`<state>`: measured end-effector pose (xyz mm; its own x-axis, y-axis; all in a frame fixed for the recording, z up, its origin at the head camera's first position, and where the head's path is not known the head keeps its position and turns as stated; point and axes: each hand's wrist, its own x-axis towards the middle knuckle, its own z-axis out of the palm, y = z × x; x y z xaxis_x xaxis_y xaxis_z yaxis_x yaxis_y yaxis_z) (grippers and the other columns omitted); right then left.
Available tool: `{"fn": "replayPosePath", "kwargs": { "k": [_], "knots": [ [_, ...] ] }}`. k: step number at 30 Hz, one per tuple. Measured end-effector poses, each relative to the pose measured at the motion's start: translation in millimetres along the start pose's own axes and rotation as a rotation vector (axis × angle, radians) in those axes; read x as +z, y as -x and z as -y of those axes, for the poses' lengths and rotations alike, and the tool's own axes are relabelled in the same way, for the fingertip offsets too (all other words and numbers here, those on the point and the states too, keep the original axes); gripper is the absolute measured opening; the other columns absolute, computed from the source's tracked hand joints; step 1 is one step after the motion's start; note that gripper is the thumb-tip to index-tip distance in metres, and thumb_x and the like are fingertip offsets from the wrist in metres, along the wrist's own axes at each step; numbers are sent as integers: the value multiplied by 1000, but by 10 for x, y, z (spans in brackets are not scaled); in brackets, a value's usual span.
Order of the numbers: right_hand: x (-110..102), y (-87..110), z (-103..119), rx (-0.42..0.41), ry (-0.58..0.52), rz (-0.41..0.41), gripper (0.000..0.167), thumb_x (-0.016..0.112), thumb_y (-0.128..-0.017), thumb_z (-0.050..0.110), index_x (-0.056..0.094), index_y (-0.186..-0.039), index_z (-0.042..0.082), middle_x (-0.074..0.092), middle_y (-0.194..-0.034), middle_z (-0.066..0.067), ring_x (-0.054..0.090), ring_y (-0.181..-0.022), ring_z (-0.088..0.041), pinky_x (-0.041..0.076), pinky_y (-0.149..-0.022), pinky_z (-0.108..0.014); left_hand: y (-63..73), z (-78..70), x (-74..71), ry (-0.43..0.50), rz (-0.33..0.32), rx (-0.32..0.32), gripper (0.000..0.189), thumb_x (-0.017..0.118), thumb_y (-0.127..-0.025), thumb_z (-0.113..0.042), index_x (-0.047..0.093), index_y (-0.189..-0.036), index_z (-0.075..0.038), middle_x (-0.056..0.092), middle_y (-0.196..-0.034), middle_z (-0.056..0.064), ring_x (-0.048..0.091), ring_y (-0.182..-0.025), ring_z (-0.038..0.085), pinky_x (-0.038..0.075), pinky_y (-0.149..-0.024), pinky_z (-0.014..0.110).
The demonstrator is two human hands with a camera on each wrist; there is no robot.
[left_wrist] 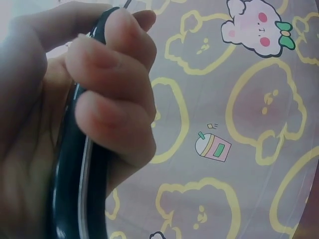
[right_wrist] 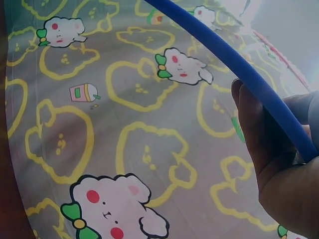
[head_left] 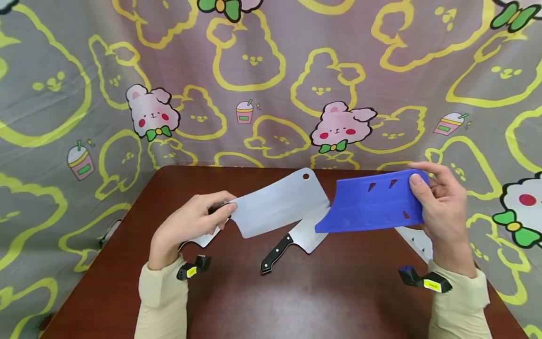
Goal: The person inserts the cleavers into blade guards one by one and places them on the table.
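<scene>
Above the table (head_left: 237,296), a cleaver (head_left: 279,205) is gripped by the left hand (head_left: 190,221), its handle (left_wrist: 70,174) shown lengthwise only from the left wrist; a blue sheet (head_left: 370,205) is pinched by the right hand (head_left: 445,207).

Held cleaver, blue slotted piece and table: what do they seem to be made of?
Cleaver blade: probably steel, satin grey with an even, soft sheen. Its black handle looks like smooth plastic, faintly glossy, with a metal-looking strip along it. Blue slotted piece: likely plastic, one even colour, low gloss. Table: reddish-brown, wood or wood-look laminate; it throws back a soft glare.
</scene>
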<state>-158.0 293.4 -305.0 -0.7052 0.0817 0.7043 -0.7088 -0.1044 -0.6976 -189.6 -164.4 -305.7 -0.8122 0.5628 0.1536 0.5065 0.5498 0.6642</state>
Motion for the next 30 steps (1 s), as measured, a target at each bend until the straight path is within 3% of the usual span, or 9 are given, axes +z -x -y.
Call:
{"fn": "replayPosePath", "kwargs": {
  "k": [8,30],
  "knots": [
    [40,-4,-67,-27,29,46,30,45,-92,-17,49,-122,-20,74,-89,-10,74,-69,-16,56,-56,-24,-27,37,43,5,-17,29,12,53,-102,-35,61,-105,-27,55,-66,-1,51,-51,11,45,-57,26],
    [82,3,-135,74,13,-46,28,50,-95,-9,52,-122,-15,74,-85,-10,73,-63,-17,55,-51,-26,-72,61,57,19,-85,62,13,51,-103,-31,58,-97,-22,52,-64,-4,50,-51,12,45,-57,26]
  ]
}}
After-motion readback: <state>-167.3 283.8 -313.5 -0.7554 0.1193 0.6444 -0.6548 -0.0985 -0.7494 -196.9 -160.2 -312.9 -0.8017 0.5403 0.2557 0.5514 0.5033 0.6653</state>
